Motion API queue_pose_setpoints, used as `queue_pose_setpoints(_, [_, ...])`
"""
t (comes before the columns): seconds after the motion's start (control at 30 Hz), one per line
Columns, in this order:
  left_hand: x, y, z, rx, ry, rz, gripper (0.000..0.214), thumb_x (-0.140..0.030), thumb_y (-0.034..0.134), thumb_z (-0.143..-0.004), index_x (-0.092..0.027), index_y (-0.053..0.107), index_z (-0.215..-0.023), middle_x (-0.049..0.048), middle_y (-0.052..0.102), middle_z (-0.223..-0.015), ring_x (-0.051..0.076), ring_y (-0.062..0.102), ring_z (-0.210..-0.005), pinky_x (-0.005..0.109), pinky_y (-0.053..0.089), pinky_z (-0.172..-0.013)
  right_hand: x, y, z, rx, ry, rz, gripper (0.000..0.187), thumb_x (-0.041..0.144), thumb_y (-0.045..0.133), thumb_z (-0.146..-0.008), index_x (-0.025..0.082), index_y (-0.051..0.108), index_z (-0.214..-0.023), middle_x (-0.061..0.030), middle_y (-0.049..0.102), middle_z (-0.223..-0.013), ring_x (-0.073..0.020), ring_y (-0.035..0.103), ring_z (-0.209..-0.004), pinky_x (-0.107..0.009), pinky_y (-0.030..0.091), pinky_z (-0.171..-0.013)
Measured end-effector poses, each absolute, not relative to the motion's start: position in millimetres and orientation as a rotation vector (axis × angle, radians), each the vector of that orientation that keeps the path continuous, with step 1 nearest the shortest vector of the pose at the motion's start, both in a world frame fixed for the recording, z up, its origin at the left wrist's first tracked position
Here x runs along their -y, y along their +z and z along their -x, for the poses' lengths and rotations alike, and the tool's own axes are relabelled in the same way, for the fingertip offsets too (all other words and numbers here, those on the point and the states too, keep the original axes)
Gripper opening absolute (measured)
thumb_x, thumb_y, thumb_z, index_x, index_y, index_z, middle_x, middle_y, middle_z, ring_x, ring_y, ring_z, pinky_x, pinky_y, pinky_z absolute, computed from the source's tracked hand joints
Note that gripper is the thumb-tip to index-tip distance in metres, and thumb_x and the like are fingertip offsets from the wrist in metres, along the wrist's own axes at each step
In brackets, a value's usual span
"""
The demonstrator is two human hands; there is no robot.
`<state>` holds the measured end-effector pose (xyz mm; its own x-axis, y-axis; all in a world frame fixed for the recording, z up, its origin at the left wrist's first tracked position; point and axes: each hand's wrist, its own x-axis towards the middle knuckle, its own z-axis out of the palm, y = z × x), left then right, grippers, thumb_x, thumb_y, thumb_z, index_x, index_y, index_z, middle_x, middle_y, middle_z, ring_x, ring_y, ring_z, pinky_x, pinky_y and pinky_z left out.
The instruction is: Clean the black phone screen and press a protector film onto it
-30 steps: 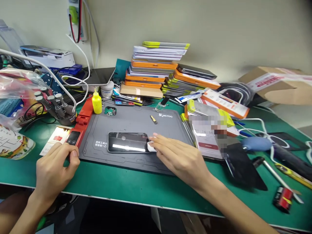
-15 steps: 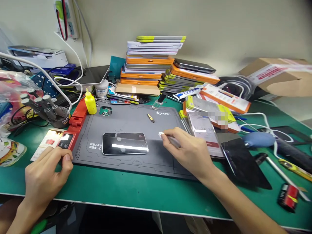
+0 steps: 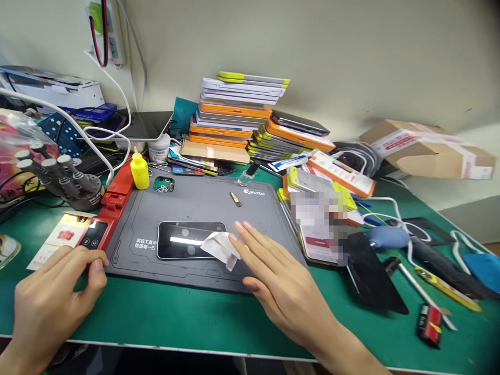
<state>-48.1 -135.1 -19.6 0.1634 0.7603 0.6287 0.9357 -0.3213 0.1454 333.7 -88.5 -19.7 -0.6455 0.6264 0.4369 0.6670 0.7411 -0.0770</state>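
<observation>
A phone (image 3: 179, 249) with a dark, shiny screen lies face up on the grey work mat (image 3: 195, 200). Over its right end is a crumpled white tissue (image 3: 224, 249), against the fingertips of my right hand (image 3: 283, 281). That hand is open and nearly flat, its fingers stretched out toward the phone. My left hand (image 3: 58, 297) rests closed at the mat's left edge, next to a red device (image 3: 102, 234) with a dark display panel. Nothing shows in its curled fingers. A small brass-coloured piece (image 3: 235, 199) lies farther back on the mat.
A yellow bottle (image 3: 139, 169) and a screwdriver holder (image 3: 91, 192) stand back left. Stacked flat cases (image 3: 230, 125) rise behind the mat. On the right are another phone (image 3: 318, 245), a black panel (image 3: 371, 276), a blue air blower (image 3: 390, 237) and a cardboard box (image 3: 425, 148).
My right hand has moved left to the phone and gone from a pinch to stretched fingers. The white tissue now lies spread over the phone's right end. My left hand stays closed.
</observation>
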Motion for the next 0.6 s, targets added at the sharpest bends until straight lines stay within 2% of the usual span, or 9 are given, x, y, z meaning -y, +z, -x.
queue_pose_setpoints(0.07, [136, -21, 49, 1.638, -0.909, 2.174, 0.015, -0.024, 0.057, -0.104, -0.028, 0.067, -0.094, -0.0041, 0.075, -0.085, 0.019, 0.072, -0.081, 0.037, 0.048, -0.077, 93, -22, -329, 2.554, -0.039, 0.990, 0.072, 0.036, 0.041, -0.117, 0.023, 0.007, -0.178, -0.0106, 0.039, -0.176, -0.0295, 0.040, -0.163, -0.054, 0.050, -0.128])
queue_pose_setpoints(0.13, [136, -21, 50, 1.638, -0.912, 2.175, 0.015, -0.025, 0.056, -0.105, -0.028, 0.067, -0.095, -0.0040, 0.076, -0.086, 0.020, 0.072, -0.083, 0.038, 0.048, -0.078, 90, -26, -320, 2.624, 0.025, 0.964, 0.076, 0.041, 0.042, -0.117, 0.022, 0.000, -0.178, -0.0107, 0.037, -0.177, -0.0280, 0.038, -0.164, -0.054, 0.044, -0.132])
queue_pose_setpoints(0.33, [135, -22, 50, 1.612, -0.884, 2.185, 0.014, -0.025, 0.056, -0.105, -0.027, 0.067, -0.096, -0.0029, 0.077, -0.088, 0.022, 0.074, -0.087, 0.038, 0.048, -0.077, 61, -28, -296, 2.648, 0.202, 1.088, 0.071, 0.052, 0.033, -0.118, 0.016, 0.017, -0.177, -0.0151, 0.035, -0.177, -0.0281, 0.031, -0.167, -0.060, 0.033, -0.136])
queue_pose_setpoints(0.53, [135, -22, 48, 1.601, -0.889, 2.167, 0.015, -0.022, 0.057, -0.105, -0.026, 0.067, -0.095, -0.0033, 0.075, -0.084, 0.019, 0.074, -0.080, 0.036, 0.049, -0.077, 90, -24, -297, 2.729, 0.204, 0.962, 0.082, 0.058, 0.043, -0.114, 0.014, 0.012, -0.177, -0.0155, 0.028, -0.179, -0.0294, 0.022, -0.169, -0.057, 0.037, -0.135])
queue_pose_setpoints(0.6, [135, -22, 48, 1.581, -0.893, 2.162, 0.015, -0.021, 0.057, -0.105, -0.025, 0.068, -0.094, -0.0031, 0.075, -0.083, 0.019, 0.073, -0.080, 0.035, 0.048, -0.076, 89, -23, -293, 2.737, 0.219, 0.949, 0.079, 0.057, 0.041, -0.115, 0.013, 0.017, -0.177, -0.0156, 0.030, -0.179, -0.0292, 0.024, -0.169, -0.057, 0.035, -0.136])
